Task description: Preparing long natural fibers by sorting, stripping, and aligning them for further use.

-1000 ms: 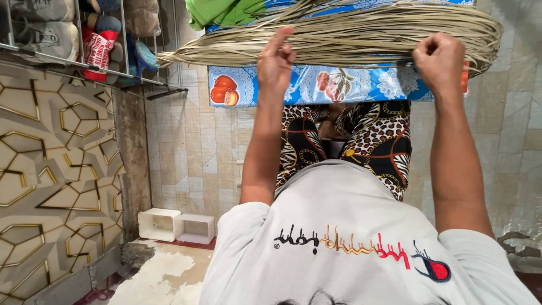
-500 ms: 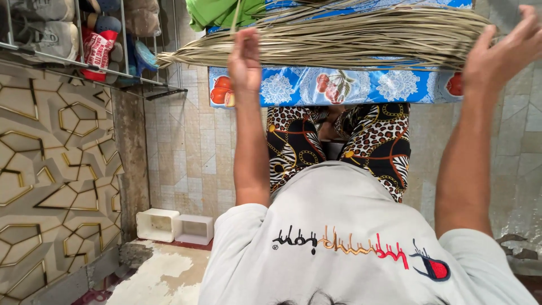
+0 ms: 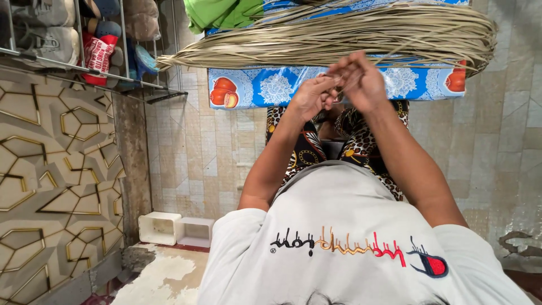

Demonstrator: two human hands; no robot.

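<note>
A long bundle of dried pale reed strips lies across a blue fruit-patterned cloth in front of me. My left hand and my right hand meet just below the bundle's middle. Their fingers are pinched together on a few thin reed strands. Both arms reach out over my lap, which is covered by a leopard-print cloth. My white printed shirt fills the lower part of the view.
A wire rack with shoes stands at the upper left beside a patterned wall panel. A green cloth lies by the bundle. Two white open boxes sit on the tiled floor.
My hands were spread wide apart on the bundle, then lifted open. Now they have come together at the middle, with fingers closed on thin strands.
</note>
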